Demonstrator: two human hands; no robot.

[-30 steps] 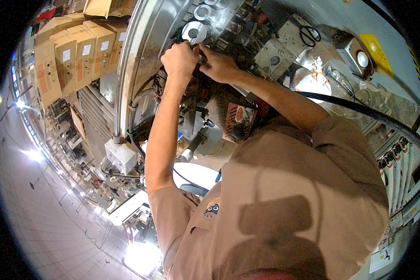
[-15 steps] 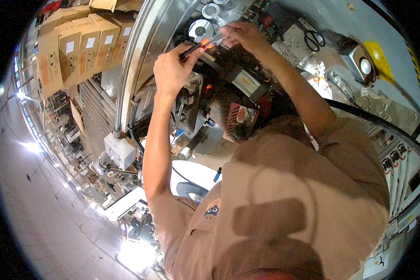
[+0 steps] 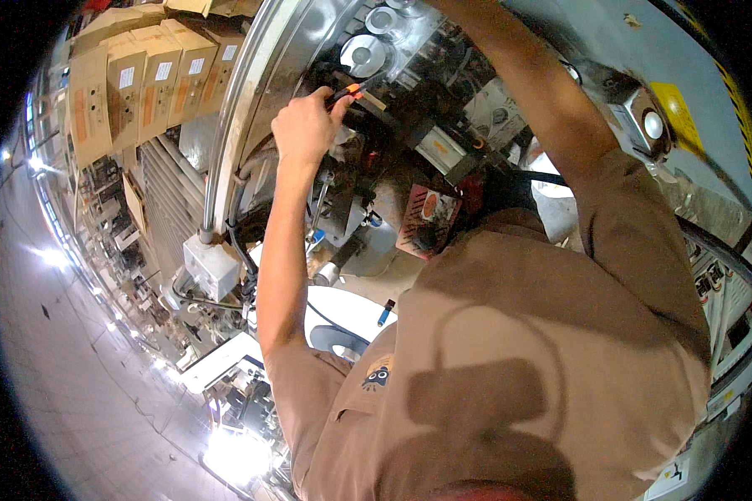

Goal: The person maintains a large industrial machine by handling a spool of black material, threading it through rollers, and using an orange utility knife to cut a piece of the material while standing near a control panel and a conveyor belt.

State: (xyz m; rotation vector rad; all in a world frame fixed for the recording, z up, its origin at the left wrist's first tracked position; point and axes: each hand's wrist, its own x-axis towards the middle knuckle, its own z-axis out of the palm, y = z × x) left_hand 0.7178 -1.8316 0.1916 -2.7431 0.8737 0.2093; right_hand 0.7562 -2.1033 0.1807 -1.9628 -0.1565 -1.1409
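Note:
My left hand (image 3: pixel 305 125) is closed around a slim tool (image 3: pixel 348 93) with a black and orange handle and a thin grey tip pointing right. Its exact kind is too small to make out. Just beyond the tip sits a round silver disc (image 3: pixel 363 55) with a dark centre, among the machine's dark metal parts. A second round metal piece (image 3: pixel 382 20) lies farther back. My right forearm (image 3: pixel 535 75) reaches up past the top edge, so the right hand itself is out of the picture.
A metal frame post (image 3: pixel 241 100) stands left of my left arm, with cardboard boxes (image 3: pixel 150 79) beyond it. Below the work spot are a red slotted plate (image 3: pixel 429 219) and a grey box-shaped part (image 3: pixel 441 152). A small lamp-like device (image 3: pixel 650 125) stands at the right.
My right hand has left the spot by the tool's tip and gone out over the top edge. The left hand still grips the tool. My right forearm now covers most of the scissors.

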